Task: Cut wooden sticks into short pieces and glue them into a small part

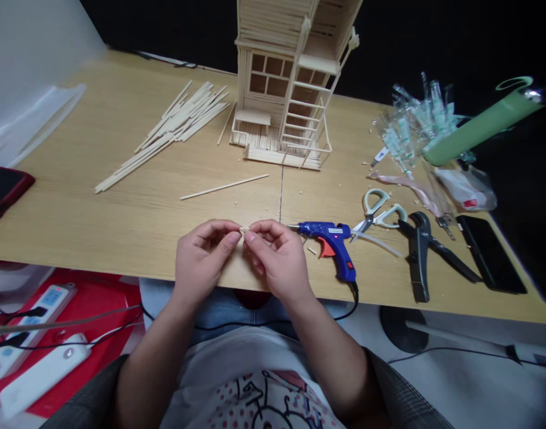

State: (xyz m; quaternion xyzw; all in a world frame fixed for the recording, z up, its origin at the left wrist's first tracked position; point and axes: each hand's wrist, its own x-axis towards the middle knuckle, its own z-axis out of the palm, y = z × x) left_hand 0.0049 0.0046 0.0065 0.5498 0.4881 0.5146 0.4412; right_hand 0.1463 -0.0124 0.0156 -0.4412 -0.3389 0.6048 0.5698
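Pale wood-grain desk [134, 220] runs across the view against a dark backdrop [433, 36]. Over its near edge, the left hand [203, 256] and right hand [277, 256] come together, both narrowly curled, thumbs and forefingers pinching a tiny sliver of pale wood [243, 229] between them. The sliver looks like a short cut-off piece of craft stick, mostly hidden by the fingertips; its exact shape is too small to tell. Just right of the right hand lies a blue hot glue gun [328, 244] with an orange trigger, its black cord [355, 298] dropping off the desk. Farther away stand a model house [273, 77] built of wooden sticks, with a ladder against its front, and a loose pile of sticks [178, 125]. One single stick [223, 187] lies apart, nearer the hands. Scissors [377, 211] and a black-handled tool [418, 256] sit to the right, beside a phone [491, 253].
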